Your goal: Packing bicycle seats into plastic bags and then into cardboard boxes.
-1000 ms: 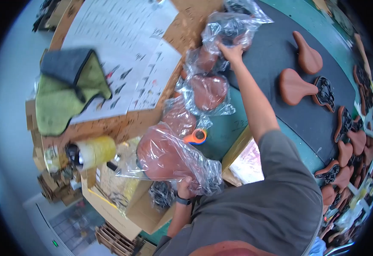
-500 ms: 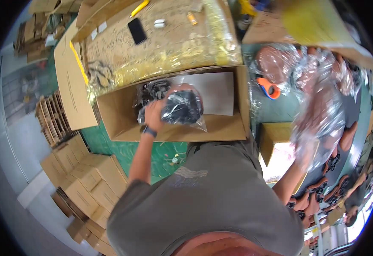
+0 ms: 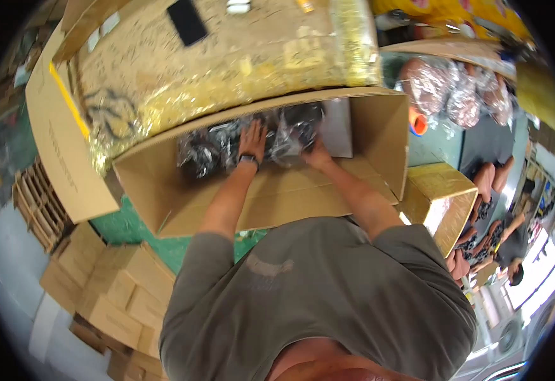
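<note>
In front of me stands a long open carton (image 3: 277, 203) with dark items in clear plastic bags along its far side. My left hand (image 3: 252, 141) lies on the bagged dark items (image 3: 202, 152) with its fingers stretched out and flat. Beside it to the right, my right hand (image 3: 317, 154) is at the lower edge of another bagged dark rounded item (image 3: 303, 124). Its fingers are partly hidden and blurred against the bag, so I cannot tell its grip. A white sheet (image 3: 339, 130) shows in the carton's right part.
Beyond the carton, a taped cardboard surface (image 3: 226, 70) bears a black phone (image 3: 186, 22). At right are bagged brown items (image 3: 426, 82), an orange tape dispenser (image 3: 418, 122), a smaller box (image 3: 439, 197) and a dark belt (image 3: 487, 143). Cartons (image 3: 118, 286) and a pallet (image 3: 41, 190) stand at left.
My right hand has moved left from the side table into the carton. My left hand has shifted right and now lies flat on the bags. The view has moved closer to the carton.
</note>
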{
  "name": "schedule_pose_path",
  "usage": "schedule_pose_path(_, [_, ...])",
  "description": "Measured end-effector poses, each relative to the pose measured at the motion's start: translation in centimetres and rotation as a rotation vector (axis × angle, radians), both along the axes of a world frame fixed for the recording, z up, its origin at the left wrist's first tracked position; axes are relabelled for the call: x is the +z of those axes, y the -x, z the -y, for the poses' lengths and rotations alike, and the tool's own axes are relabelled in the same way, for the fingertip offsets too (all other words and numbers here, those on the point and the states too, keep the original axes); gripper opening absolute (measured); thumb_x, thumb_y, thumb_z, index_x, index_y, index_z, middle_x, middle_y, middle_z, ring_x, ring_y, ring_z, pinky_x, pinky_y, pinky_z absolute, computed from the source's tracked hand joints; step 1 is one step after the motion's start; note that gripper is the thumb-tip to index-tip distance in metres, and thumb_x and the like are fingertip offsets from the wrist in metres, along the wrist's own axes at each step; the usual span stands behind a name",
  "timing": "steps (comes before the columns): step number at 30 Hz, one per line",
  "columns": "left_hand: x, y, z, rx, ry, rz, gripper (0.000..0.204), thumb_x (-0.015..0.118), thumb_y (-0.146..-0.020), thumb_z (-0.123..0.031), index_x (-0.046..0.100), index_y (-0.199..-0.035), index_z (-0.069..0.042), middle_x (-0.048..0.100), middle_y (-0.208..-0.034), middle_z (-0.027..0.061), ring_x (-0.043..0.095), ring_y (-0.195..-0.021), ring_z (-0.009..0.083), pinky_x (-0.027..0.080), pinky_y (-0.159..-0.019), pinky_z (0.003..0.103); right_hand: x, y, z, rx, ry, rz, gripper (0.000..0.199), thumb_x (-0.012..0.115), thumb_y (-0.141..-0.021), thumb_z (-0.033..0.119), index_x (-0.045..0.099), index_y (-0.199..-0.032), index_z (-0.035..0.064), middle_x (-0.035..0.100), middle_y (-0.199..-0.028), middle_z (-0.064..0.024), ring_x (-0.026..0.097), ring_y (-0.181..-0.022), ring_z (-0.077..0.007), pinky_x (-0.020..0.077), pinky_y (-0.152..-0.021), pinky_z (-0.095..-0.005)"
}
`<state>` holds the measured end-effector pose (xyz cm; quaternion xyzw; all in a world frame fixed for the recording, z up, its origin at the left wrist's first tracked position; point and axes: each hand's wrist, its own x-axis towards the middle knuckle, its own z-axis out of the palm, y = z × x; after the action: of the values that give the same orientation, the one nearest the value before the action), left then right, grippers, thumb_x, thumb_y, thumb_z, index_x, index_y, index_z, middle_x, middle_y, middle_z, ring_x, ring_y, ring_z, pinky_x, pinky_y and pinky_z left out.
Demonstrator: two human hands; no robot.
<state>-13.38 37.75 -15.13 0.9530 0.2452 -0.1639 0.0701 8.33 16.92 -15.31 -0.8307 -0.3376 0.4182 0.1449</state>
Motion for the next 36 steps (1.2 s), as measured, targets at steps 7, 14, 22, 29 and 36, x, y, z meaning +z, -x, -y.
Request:
schedule_pose_path(7, [12.8,9.1,9.5,0.428,0.498,-0.174,0.088,0.080,-0.091,-0.026,0.042,-0.168,-0.007,0.057,-0.158,0.0278,0.050,-0.150,0.0488,0.044,-0.123,0.055,25.5,-8.5,-7.9,0.282,-0.175,-0.717,0.038,0.074,-0.098,0.028,0.076,-0.130,0.0062,0.077,-0.129,-0.0190,0.072,-0.125,-0.0347,0.0573,-0.104,-0.0476])
schedule_pose_path(14, [32.3,-9.9,16.2,0.627,0.620,0.524,0.075,0.078,-0.098,-0.010,0.047,-0.165,0.000,0.066,-0.151,0.0247,0.064,-0.140,0.0376,0.048,-0.119,0.045,21.6,-53.3,10.5,-1.189,-0.272,0.894,0.113,0.100,-0.075,0.039,0.036,-0.156,-0.0070,0.061,-0.142,-0.0351,0.062,-0.131,-0.0525,0.0523,-0.111,-0.0546])
schedule_pose_path(22, [41.3,-37.2,21.6,0.035,0.362,0.447,0.072,0.079,-0.097,-0.017,0.052,-0.162,-0.001,0.064,-0.154,0.0238,0.061,-0.144,0.0377,0.046,-0.122,0.049,23.2,-55.0,15.6,-1.109,-0.592,0.229,0.100,0.100,-0.073,0.030,0.046,-0.150,-0.0045,0.076,-0.117,-0.0237,0.075,-0.115,-0.0396,0.0614,-0.097,-0.0507])
schedule_pose_path(29, [44.7,-54.7,25.1,-0.313,0.138,0.537,0.097,0.094,-0.085,-0.030,0.045,-0.165,-0.004,0.048,-0.168,0.0230,0.048,-0.155,0.0398,0.038,-0.129,0.058,51.2,-55.0,28.4,0.042,-0.930,-0.241,0.083,0.091,-0.081,0.029,0.056,-0.152,0.0068,0.067,-0.139,-0.0200,0.069,-0.124,-0.0378,0.0544,-0.106,-0.0454])
schedule_pose_path(36, [41.5,-42.0,30.4,0.704,1.759,0.193,0.089,0.094,-0.086,-0.034,0.053,-0.158,-0.001,0.064,-0.150,0.0127,0.061,-0.136,0.0273,0.047,-0.119,0.047,38.1,-66.3,14.7,0.034,-0.941,0.066,0.078,0.092,-0.086,0.040,0.062,-0.148,0.0025,0.069,-0.136,-0.0175,0.065,-0.129,-0.0328,0.0531,-0.109,-0.0477])
